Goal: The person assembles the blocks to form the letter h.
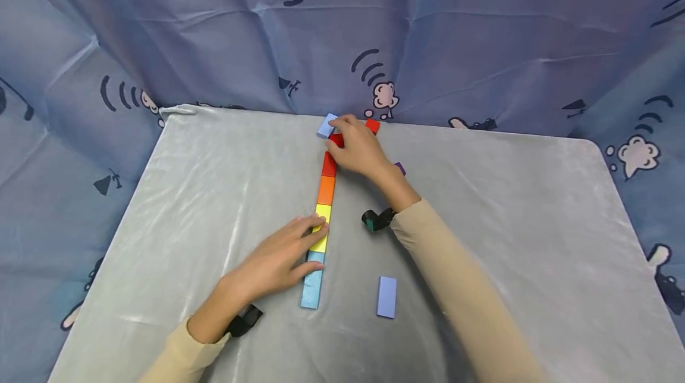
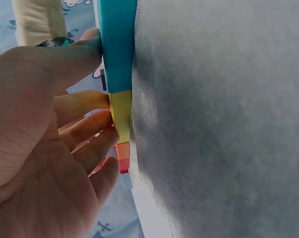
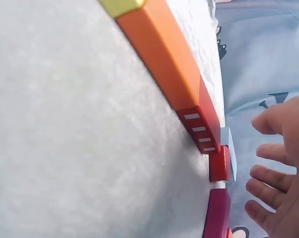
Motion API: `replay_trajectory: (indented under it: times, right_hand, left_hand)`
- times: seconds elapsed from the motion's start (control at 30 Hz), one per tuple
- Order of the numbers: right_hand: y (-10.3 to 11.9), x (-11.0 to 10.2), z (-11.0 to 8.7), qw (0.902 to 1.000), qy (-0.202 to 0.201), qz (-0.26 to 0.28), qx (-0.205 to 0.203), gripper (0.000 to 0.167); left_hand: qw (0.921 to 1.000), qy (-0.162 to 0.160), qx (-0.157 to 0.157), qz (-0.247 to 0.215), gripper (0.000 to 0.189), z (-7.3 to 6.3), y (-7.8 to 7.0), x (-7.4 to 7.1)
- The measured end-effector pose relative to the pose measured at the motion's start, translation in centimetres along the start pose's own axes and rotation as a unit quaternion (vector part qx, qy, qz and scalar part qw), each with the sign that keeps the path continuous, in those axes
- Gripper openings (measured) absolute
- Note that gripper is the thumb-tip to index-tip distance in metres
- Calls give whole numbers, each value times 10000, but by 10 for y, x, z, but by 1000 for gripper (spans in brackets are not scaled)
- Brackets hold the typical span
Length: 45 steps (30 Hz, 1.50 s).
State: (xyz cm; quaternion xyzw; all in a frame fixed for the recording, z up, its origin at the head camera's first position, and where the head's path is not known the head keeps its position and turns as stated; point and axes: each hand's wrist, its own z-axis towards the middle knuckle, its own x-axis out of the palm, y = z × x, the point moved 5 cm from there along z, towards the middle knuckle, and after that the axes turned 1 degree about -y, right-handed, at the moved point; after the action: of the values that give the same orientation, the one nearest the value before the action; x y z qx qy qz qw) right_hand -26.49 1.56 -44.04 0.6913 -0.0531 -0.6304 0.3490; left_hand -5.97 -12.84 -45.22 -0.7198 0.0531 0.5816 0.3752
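A straight row of flat blocks runs up the table: a light blue block (image 1: 311, 289), a yellow block (image 1: 321, 244), an orange block (image 1: 326, 190) and a red block (image 1: 329, 165). My left hand (image 1: 275, 258) lies over the row from the left, fingertips at the yellow block and thumb at the light blue one. Past the row's far end my right hand (image 1: 357, 148) hovers with loosely bent, spread fingers. It partly hides a second red block (image 3: 219, 164) and overlaps a pale blue block (image 1: 325, 127). In the right wrist view its fingers show apart from these blocks.
A periwinkle block (image 1: 386, 297) lies right of the row. Another red block (image 1: 373, 126) lies near the far edge, and a purple block (image 1: 399, 169) peeks out behind the right wrist. A patterned blue curtain (image 1: 455, 44) borders the grey-covered table (image 1: 535, 240).
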Motion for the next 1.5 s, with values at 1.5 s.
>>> replay_trajectory:
  times: [1.5]
  right_hand:
    - [0, -5, 10, 9998, -119, 112, 112, 52]
  left_hand:
    - [10000, 0, 21, -61, 69, -2, 0, -1]
